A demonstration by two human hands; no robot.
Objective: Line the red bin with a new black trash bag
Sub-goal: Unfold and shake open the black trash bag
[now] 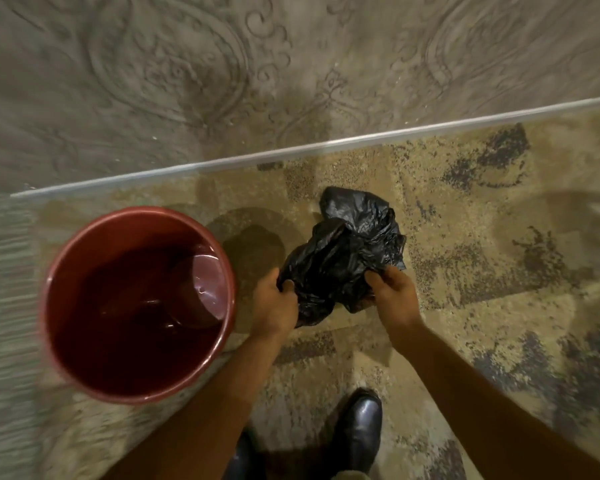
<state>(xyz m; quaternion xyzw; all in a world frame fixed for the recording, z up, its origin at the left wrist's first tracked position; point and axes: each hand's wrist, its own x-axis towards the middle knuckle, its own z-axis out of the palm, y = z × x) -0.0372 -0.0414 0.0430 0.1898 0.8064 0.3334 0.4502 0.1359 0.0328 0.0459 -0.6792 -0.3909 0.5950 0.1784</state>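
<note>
The red bin stands upright on the speckled floor at the left, round and open, with nothing inside it. To its right I hold a crumpled black trash bag above the floor. My left hand grips the bag's left edge and my right hand grips its right edge. The bag is bunched up between the two hands and hangs apart from the bin.
A pale strip marks where the floor meets a patterned grey wall beyond. My black shoe is at the bottom centre. A striped mat or surface lies left of the bin.
</note>
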